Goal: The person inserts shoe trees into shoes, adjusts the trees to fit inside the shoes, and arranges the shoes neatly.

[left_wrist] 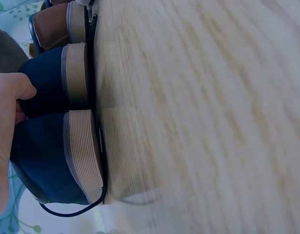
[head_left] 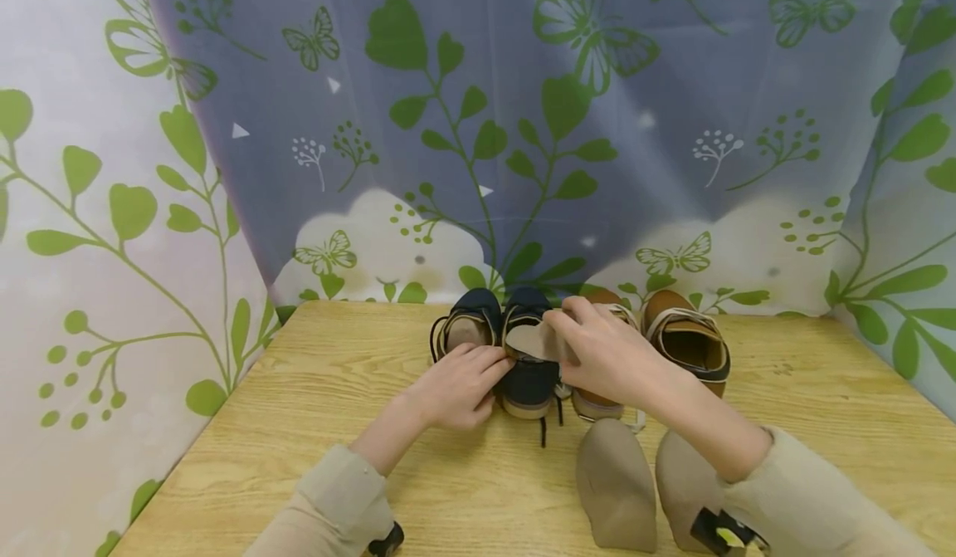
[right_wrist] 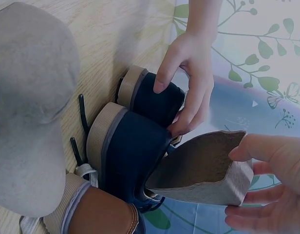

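My right hand pinches the heel end of a grey-beige moulded shoe insert between thumb and fingers. The insert's front end is inside the right navy shoe. At that shoe's collar are the curled fingers of my left hand. Its thumb stands close by the navy heels in the left wrist view. The left navy shoe is right alongside, with another insert showing in its opening. Both navy shoes have dark laces and ribbed tan soles.
Right of the navy pair are two brown shoes with pale laces: one partly behind my right hand, the other with its opening showing. Two more inserts lie in front. A patterned cloth hangs behind the wooden table.
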The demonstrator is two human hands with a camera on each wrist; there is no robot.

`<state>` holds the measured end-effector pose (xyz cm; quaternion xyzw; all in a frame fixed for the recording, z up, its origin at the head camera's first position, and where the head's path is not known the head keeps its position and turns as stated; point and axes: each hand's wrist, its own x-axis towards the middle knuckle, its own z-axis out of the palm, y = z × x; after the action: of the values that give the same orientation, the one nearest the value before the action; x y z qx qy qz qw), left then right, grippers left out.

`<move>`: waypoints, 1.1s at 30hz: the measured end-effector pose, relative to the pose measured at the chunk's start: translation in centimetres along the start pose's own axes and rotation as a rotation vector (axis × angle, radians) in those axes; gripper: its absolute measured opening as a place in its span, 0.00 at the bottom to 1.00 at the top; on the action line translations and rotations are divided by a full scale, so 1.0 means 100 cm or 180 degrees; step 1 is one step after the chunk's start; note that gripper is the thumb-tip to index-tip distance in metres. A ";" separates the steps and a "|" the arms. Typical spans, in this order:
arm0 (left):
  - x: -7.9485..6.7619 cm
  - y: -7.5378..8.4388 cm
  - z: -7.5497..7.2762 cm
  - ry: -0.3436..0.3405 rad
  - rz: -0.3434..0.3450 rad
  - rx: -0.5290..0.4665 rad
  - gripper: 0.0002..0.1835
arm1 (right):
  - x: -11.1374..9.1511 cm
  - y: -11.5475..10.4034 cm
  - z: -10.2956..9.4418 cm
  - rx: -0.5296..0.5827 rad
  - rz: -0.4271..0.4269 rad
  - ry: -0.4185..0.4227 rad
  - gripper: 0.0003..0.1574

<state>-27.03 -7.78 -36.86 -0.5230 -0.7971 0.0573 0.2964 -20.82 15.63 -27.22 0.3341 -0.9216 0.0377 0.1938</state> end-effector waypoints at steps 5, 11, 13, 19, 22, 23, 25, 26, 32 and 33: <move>0.000 0.000 0.002 -0.0005 0.0000 0.0024 0.26 | 0.002 -0.002 0.001 0.0027 0.0072 -0.0063 0.31; 0.000 0.001 0.003 -0.0009 -0.0002 -0.0002 0.27 | 0.004 -0.002 0.003 0.0027 0.0088 -0.0111 0.30; 0.000 0.001 0.002 -0.0025 -0.0006 0.0010 0.26 | 0.004 -0.003 0.004 0.0023 0.0070 -0.0109 0.29; 0.001 0.001 0.002 -0.0057 -0.0049 0.0012 0.26 | 0.007 -0.003 0.005 -0.0010 0.0055 -0.0077 0.29; 0.002 0.000 0.002 -0.0060 -0.0051 0.0030 0.26 | 0.008 -0.002 0.005 0.0007 0.0070 -0.0083 0.29; 0.002 0.000 0.002 -0.0067 -0.0051 0.0035 0.26 | 0.009 -0.002 0.006 0.0016 0.0076 -0.0088 0.29; 0.001 0.001 0.001 -0.0084 -0.0051 0.0047 0.26 | 0.010 -0.002 0.007 0.0035 0.0084 -0.0103 0.29; 0.001 0.001 0.001 -0.0096 -0.0052 0.0053 0.26 | 0.010 -0.002 0.007 0.0036 0.0088 -0.0113 0.29; 0.001 0.001 0.001 -0.0141 -0.0070 0.0087 0.26 | 0.012 -0.003 0.010 0.0018 0.0080 -0.0111 0.29; 0.001 0.001 0.001 -0.0145 -0.0072 0.0086 0.26 | 0.012 -0.003 0.011 0.0014 0.0080 -0.0111 0.29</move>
<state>-27.01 -7.65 -36.95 -0.5084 -0.8087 0.0766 0.2858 -21.83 14.47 -27.75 0.3235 -0.9289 0.0362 0.1765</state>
